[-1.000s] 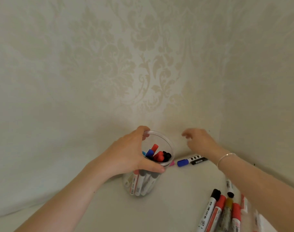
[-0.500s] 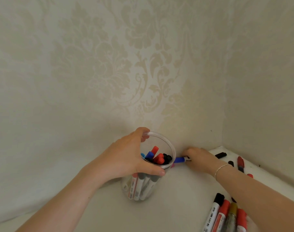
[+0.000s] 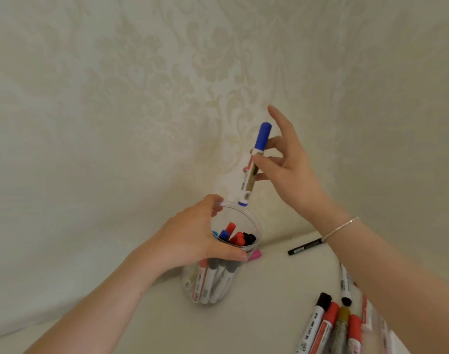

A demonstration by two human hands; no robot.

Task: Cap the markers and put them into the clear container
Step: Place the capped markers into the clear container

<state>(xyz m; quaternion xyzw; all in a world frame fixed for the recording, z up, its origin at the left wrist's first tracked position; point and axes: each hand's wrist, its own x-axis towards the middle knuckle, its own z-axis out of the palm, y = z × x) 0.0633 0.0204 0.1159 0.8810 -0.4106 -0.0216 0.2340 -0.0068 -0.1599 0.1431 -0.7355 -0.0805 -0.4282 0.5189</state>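
Above the clear container (image 3: 246, 254), blue-capped marker (image 3: 254, 166) (label unreadable)

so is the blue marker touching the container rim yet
Apart. The head view shows background between the blue marker, pinched by the right hand, and the clear container rim.

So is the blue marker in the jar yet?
Not yet. The right hand pinches the blue marker upright just above the clear container's rim, its cap on top.
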